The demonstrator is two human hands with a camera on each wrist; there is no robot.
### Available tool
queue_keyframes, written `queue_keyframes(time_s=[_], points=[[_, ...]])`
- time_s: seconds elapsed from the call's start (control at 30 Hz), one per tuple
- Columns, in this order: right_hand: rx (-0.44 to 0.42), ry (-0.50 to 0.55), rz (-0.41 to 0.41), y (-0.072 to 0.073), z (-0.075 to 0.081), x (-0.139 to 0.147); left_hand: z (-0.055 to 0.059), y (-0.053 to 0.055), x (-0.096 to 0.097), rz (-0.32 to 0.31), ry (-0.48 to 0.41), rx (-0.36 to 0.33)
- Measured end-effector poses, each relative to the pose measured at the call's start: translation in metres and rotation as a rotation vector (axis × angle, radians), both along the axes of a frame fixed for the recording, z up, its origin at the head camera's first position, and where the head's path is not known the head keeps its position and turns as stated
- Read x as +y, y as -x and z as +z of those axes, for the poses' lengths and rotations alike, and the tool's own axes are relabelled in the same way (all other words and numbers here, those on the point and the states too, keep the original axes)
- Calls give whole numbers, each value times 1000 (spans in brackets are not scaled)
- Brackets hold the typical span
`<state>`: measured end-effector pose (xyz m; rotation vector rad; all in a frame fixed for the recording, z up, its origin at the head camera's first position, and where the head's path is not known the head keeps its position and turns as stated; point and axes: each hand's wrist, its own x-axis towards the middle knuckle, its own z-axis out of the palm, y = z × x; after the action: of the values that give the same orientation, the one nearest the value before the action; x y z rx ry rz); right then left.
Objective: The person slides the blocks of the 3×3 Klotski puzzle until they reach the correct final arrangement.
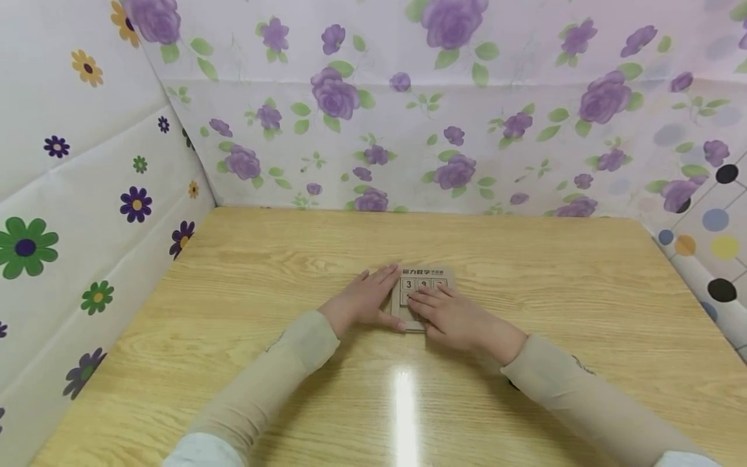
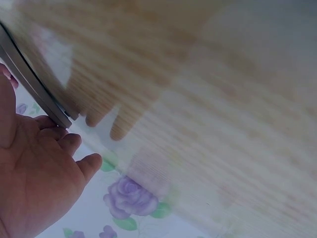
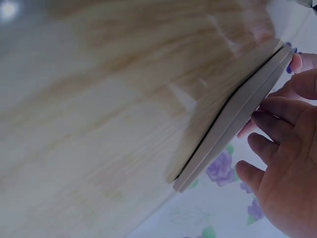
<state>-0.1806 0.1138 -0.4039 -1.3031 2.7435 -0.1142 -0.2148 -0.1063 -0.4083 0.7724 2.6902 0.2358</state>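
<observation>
Clamping the board [image 1: 413, 318] along its left side in the left grip [image 1: 366, 299], with thumb at the near corner and fingers towards the far one, likely to keep it from skidding. Reaching over the tiles [image 1: 408, 284] with the right grip [image 1: 458, 320], with fingers nearly straight and clasping nothing, apparently to press or steer from above.

Walled round with flowered cloth [image 1: 408, 139], probably to screen off the surroundings. Resting the board flat on the table [image 1: 292, 259], well in from the edges, seemingly for firm support and easy reach from both sides. Covered by sleeves [image 1: 265, 389] nearly to the wrists, leaving fingers unhampered. Turned with the title [image 1: 423, 272] on the far side, perhaps for reading upright. Ranked in rows as tiles, presumably to stay orderly within the board; marked 3 at the far left, too covered or blurred farther along to read surely.
</observation>
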Motion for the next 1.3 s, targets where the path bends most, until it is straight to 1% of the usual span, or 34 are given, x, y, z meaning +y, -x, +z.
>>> queue_keyframes(time_s=[0.17, 0.4, 0.57, 0.67, 0.9, 1.1, 1.3], points=[[58, -3, 5, -4, -3, 11, 1, 2, 1, -10, 6, 8], [108, 17, 27, -15, 0, 27, 4, 3, 1, -6, 29, 27], [130, -1, 37, -20, -1, 29, 4, 3, 0, -5, 34, 31], [144, -8, 39, -22, -2, 27, 2, 2, -1, -3, 23, 24], [124, -10, 31, -24, -4, 15, -2, 1, 0, -5, 15, 20], [144, -17, 44, -24, -3, 8, -2, 2, 1, -6, 9, 21], [114, -16, 37, -23, -2, 9, -2, 2, 1, -13, 17, 35]])
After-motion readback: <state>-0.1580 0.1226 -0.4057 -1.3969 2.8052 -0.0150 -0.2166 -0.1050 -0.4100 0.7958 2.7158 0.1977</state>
